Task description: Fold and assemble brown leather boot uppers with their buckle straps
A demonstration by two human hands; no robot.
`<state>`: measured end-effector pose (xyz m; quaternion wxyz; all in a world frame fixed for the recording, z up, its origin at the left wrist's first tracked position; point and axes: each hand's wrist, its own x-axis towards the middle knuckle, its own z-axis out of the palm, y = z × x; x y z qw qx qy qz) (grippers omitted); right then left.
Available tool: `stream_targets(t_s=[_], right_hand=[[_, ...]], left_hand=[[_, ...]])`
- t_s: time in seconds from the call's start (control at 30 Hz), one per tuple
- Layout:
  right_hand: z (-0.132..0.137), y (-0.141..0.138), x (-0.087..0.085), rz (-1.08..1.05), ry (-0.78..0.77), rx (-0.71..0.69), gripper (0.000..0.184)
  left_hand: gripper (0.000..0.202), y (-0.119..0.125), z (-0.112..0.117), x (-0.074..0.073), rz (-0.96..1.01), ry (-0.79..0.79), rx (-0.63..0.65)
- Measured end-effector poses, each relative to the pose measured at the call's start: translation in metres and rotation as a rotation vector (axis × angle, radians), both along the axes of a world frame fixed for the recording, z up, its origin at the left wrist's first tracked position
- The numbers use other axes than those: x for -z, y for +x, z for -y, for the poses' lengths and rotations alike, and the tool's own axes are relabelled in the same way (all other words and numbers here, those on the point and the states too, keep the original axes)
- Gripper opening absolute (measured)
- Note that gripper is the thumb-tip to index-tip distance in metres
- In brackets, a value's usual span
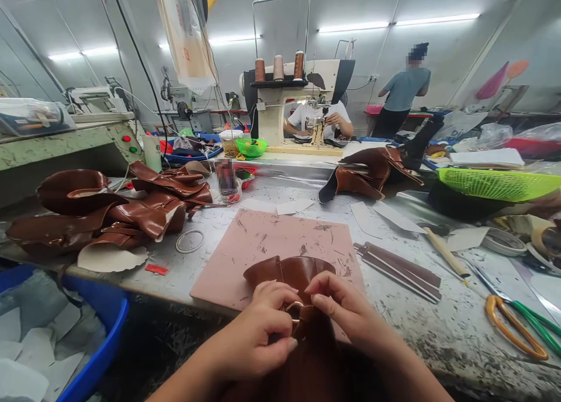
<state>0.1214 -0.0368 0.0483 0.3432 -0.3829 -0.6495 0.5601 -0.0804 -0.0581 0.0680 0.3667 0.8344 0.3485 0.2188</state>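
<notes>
A brown leather boot upper point(310, 266) lies over the near edge of a pink board point(284, 229), its lower part hanging toward me in shadow. A gold-coloured metal ring point(295, 312) sits on it between my hands. My left hand point(263, 329) curls around the ring's left side, fingertips at its top and thumb low beside the leather. Just right of the ring, my right hand point(346, 305) pinches a narrow brown leather strap point(309, 311) between thumb and index finger. My fingers partly hide the ring and strap.
Brown leather uppers point(131, 209) are piled at left, above a blue bin point(100, 343) of scraps. Right are brown strips point(401, 270), a wooden-handled tool point(447, 253), scissors point(511, 326) and a green basket point(499, 184). Behind a sewing machine point(272, 113) sits a person point(337, 118).
</notes>
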Motion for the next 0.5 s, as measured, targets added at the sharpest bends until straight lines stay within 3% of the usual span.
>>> stream_targets(t_s=[0.23, 0.37, 0.5], right_hand=[[0.002, -0.002, 0.007, -0.077, 0.003, 0.07, 0.025], [0.002, -0.001, 0.005, 0.025, 0.11, 0.024, 0.017], [-0.001, 0.0, 0.0, 0.034, 0.148, 0.001, 0.014]], left_hand=[[0.024, -0.004, -0.002, 0.007, 0.064, -0.093, 0.018], [0.026, -0.002, -0.004, 0.015, 0.242, -0.2, -0.172], [0.018, 0.003, -0.005, 0.022, 0.216, -0.207, -0.314]])
